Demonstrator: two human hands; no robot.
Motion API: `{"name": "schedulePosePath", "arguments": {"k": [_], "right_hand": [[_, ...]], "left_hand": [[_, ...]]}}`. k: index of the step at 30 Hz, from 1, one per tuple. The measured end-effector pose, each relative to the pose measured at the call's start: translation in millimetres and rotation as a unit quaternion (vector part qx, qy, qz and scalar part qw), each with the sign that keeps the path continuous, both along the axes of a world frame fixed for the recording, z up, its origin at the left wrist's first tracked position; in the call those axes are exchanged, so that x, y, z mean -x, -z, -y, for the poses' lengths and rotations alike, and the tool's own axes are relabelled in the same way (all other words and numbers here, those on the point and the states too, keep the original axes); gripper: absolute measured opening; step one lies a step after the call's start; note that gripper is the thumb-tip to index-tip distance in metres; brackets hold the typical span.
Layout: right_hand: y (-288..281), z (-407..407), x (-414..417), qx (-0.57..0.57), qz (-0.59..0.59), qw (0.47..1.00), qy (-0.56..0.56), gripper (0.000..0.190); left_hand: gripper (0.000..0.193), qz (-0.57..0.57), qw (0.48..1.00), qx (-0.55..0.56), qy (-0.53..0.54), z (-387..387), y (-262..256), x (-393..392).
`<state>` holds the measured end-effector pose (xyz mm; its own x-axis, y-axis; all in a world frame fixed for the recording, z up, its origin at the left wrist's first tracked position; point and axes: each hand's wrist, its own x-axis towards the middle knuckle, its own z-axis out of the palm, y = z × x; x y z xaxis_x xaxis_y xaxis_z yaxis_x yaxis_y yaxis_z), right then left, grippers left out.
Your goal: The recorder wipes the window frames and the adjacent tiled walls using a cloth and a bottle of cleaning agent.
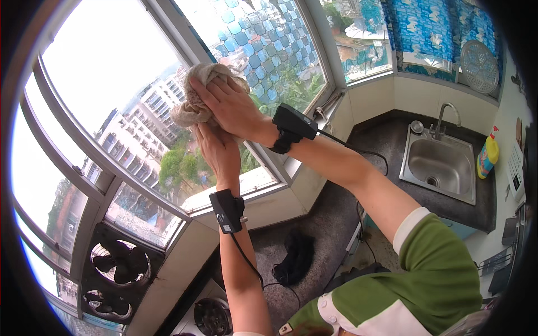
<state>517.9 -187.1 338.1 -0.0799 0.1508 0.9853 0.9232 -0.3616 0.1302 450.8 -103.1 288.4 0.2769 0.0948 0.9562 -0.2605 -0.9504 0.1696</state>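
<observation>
A crumpled beige cloth (194,108) lies bunched against the window by the metal frame post (178,35). My right hand (235,107) presses on the cloth from above, fingers spread across it. Just below, my left hand (220,153) has its fingertips under the cloth's lower fold, so part of its grip is hidden. Both wrists carry strapped black devices with cables. Behind the cloth is the window glass (126,54), with buildings and trees outside. The pane to the right bears a blue patterned film (269,42).
Below the windows runs a dark stone countertop (332,210) with a black cloth item (294,256) on it. A steel sink (441,168) with a faucet (446,115) and a yellow bottle (487,155) stand right. Exhaust fans (119,262) and a gas burner (212,317) are lower left.
</observation>
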Motion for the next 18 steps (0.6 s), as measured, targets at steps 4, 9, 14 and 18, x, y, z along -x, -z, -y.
{"name": "schedulePosePath", "arguments": {"k": [4, 9, 14, 18], "right_hand": [[67, -2, -8, -0.009, -0.044, 0.998, -0.054, 0.064], [207, 4, 5, 0.048, -0.116, 0.992, -0.029, 0.06], [295, 27, 20, 0.083, -0.212, 0.971, -0.069, 0.061], [235, 31, 25, 0.018, -0.245, 0.958, -0.149, 0.07]], "left_hand": [[0.046, -0.108, 0.992, 0.064, 0.003, -4, 59, -19], [0.046, -0.241, 0.964, 0.108, -0.015, 4, 182, 8], [0.045, -0.297, 0.95, 0.09, -0.018, 28, 246, 41], [0.039, -0.187, 0.979, 0.081, 0.0, 38, 185, 42]]}}
